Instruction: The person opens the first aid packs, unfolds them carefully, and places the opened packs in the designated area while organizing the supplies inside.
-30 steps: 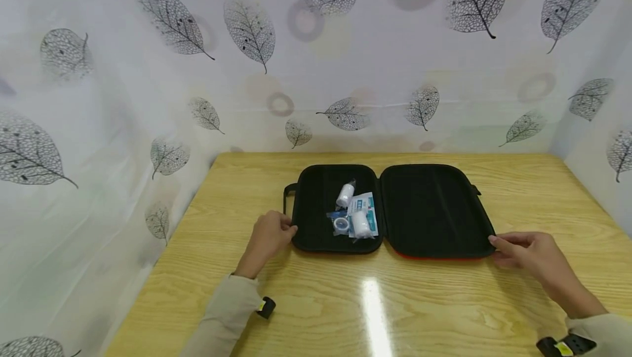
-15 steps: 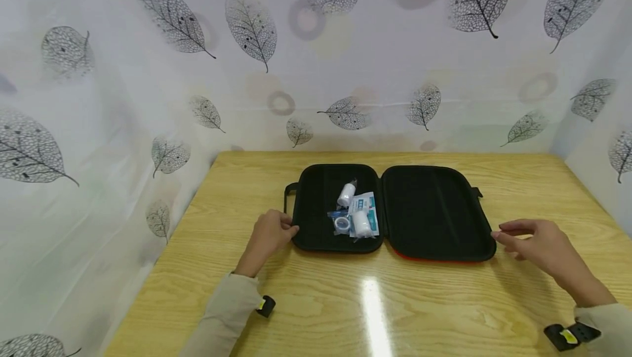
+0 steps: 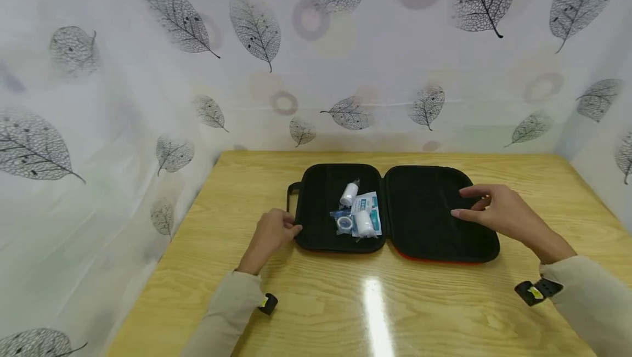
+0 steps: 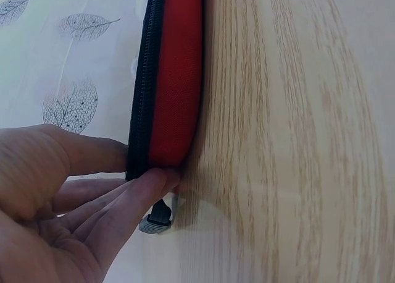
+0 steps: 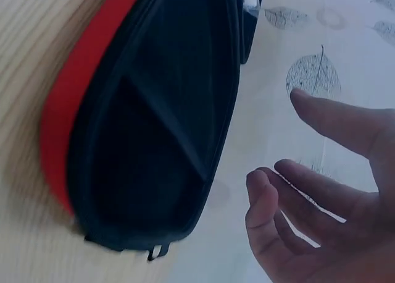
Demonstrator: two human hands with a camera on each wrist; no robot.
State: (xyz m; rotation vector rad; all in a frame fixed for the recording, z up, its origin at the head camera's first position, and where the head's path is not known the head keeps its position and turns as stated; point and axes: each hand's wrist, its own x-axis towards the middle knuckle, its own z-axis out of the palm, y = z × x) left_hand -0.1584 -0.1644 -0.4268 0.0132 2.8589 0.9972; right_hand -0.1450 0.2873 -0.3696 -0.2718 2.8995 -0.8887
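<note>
A red zip case with a black lining (image 3: 316, 231) lies unfolded on the table. In its left half are two white rolls (image 3: 364, 224) in clear wrap, a ring-shaped roll of tape (image 3: 344, 224) in a small bag and a flat white and teal packet (image 3: 373, 203). My left hand (image 3: 273, 234) pinches the near left corner, thumb on the zipped rim and fingers against the red side (image 4: 178, 79). Above the case's bare right half hovers my right hand (image 3: 498, 211), thumb and fingers spread apart, holding nothing; the right wrist view shows the fingers (image 5: 296, 202) loosely bent.
The wooden table (image 3: 316, 296) carries the case towards its back edge. A white leaf-patterned sheet (image 3: 276, 88) hangs behind the table and along its sides. A black strap handle (image 3: 291, 190) sticks out on the case's left.
My right hand has let go of the case's right edge and moved left and away from me, over the right half. The left hand keeps its place on the corner.
</note>
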